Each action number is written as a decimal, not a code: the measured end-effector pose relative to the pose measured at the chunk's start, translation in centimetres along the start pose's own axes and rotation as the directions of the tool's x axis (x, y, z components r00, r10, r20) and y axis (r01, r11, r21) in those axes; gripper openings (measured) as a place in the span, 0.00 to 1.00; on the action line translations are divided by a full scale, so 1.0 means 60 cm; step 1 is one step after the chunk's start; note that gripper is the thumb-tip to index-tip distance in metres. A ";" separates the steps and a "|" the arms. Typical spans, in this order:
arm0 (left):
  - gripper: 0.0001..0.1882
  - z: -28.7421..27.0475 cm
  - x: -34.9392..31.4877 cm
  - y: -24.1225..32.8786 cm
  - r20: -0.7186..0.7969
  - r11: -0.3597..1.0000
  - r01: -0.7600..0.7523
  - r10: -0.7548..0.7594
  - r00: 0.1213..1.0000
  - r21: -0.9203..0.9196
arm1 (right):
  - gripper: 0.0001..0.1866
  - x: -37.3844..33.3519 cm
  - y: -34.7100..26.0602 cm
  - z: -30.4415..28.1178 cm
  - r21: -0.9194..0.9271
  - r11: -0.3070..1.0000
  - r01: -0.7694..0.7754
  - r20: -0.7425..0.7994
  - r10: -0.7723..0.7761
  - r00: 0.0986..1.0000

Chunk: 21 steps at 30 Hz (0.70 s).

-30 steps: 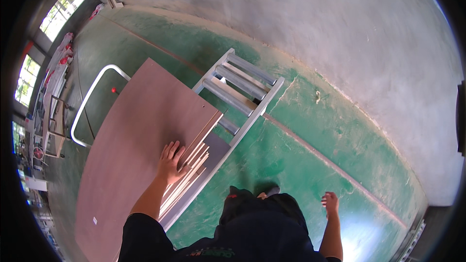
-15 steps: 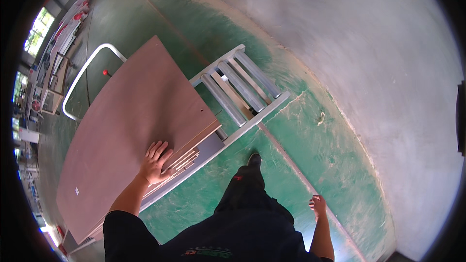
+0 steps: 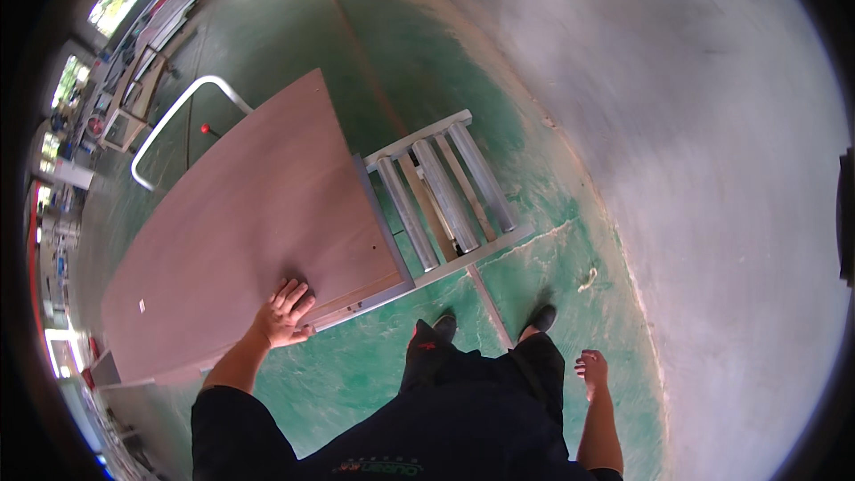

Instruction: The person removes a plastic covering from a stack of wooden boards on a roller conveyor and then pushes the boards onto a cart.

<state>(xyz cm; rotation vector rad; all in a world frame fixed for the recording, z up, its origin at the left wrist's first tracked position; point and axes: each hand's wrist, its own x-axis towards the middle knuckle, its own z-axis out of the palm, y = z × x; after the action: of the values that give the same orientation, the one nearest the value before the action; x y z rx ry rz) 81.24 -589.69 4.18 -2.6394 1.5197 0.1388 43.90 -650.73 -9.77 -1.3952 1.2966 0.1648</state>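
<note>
A large reddish-brown board (image 3: 240, 214) lies flat on a metal roller stand (image 3: 494, 249), with its corner near the rollers. My left hand (image 3: 283, 313) is spread on top of the board at its near edge, the thumb reaching toward that edge. It presses or rests there without visibly gripping. My right hand (image 3: 591, 367) hangs low at my right side above the floor, fingers loosely bent, with nothing seen in it. A small pale label (image 3: 142, 306) is on the board's left part.
Bare metal rollers (image 3: 445, 196) extend beyond the board. A white curved bar (image 3: 165, 129) and a red-knobbed lever (image 3: 207, 129) rise behind it. A grey wall (image 3: 712, 169) runs along the right. A frame rack (image 3: 134, 107) stands far left on the green floor.
My view has turned and my feet have stepped apart. The board now lies closer in line with the stand, covering the layered edges seen before. My left hand stays on it.
</note>
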 end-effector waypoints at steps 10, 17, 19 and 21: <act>0.46 -0.136 0.189 0.172 0.517 0.863 0.477 -0.487 0.704 0.164 | 0.14 0.268 -0.142 -0.182 -0.053 0.996 0.076 0.093 -0.071 0.993; 0.36 -0.153 0.383 0.163 0.319 0.390 0.910 -0.853 0.414 -0.139 | 0.12 0.432 -0.354 -0.250 -0.065 0.978 0.198 0.108 -0.190 0.976; 0.35 -0.137 0.467 0.143 0.247 0.349 0.919 -0.889 0.386 -0.181 | 0.11 0.466 -0.405 -0.238 -0.041 0.974 0.223 0.141 -0.215 0.966; 0.36 -0.125 0.567 0.112 0.134 0.322 0.926 -0.927 0.351 -0.199 | 0.10 0.516 -0.455 -0.226 -0.026 0.960 0.280 0.221 -0.268 0.938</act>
<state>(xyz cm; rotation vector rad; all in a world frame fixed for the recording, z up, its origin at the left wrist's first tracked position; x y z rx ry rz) 92.70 -623.13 7.12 -3.2042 -0.3004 0.2224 68.25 -686.67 -11.12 -1.5458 0.9142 0.1591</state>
